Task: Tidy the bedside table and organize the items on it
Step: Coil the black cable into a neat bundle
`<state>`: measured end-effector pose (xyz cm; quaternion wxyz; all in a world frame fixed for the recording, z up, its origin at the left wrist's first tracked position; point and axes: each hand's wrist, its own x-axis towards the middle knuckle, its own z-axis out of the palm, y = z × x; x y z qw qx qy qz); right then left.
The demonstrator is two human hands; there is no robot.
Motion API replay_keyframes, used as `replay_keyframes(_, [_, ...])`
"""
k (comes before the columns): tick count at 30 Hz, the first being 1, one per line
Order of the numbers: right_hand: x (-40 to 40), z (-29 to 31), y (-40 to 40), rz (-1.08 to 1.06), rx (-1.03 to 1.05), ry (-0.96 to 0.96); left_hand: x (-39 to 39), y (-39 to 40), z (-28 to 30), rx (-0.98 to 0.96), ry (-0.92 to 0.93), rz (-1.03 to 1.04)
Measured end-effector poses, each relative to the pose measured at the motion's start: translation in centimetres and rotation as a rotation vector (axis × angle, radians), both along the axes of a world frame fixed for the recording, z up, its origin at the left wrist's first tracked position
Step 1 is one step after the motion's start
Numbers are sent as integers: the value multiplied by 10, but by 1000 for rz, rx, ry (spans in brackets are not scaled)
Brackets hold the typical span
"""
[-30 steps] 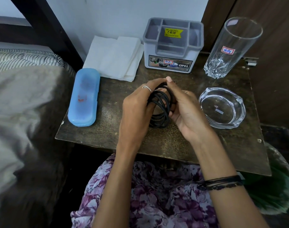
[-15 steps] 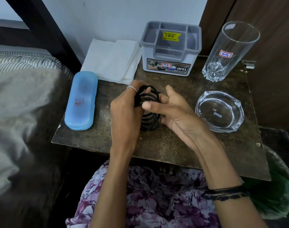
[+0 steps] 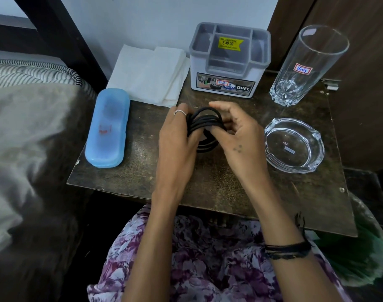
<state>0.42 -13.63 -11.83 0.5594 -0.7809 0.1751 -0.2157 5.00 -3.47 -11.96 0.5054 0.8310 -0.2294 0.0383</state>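
Right hand (image 3: 236,138) turned palm-down over coiled cable (image 3: 204,125); left hand (image 3: 175,136) apparently gripping.

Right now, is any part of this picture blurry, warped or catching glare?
Head view: the bedding at left is smeared; the tall glass leans outward from wide-angle distortion; the hands and black cable are sharp; soft highlights sit on the glass ashtray.

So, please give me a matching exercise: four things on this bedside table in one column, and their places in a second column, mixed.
Things:
1. blue plastic oblong case
2. tall clear drinking glass
3. coiled black cable
4. round clear glass ashtray

Places:
A. far right corner
B. held between both hands
C. left edge, beside the bed
D. right side, in front of the tall glass

Pairs: 1-C, 2-A, 3-B, 4-D
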Motion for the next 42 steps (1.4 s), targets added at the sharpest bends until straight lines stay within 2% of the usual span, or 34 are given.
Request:
replay_keyframes(3, [0,-1,2,-86,11,58,-3,-5,-1,-41,33,-3])
replay_keyframes(7, [2,-4,5,-235,21,180,-9,-9,-3,-70,26,95])
replay_keyframes(12, [5,-3,11,-292,222,150,-12,-12,-1,-26,-70,189])
replay_keyframes(16, [6,-7,12,-300,444,132,-15,-15,-2,-22,-79,218])
replay_keyframes(20, [5,-8,11,-307,530,105,-15,-16,-2,-29,-77,224])
replay_keyframes(23, [5,-10,9,-269,628,176,-12,-17,-1,-58,-58,229])
replay_keyframes(28, [3,-1,7,-73,854,239,-6,-13,-2,-154,101,262])
replay_keyframes(35, [2,4,7,39,959,243,1,-9,-3,-210,294,275])
replay_keyframes(42, [-1,11,2,192,1103,121,1,-7,3,-381,675,227])
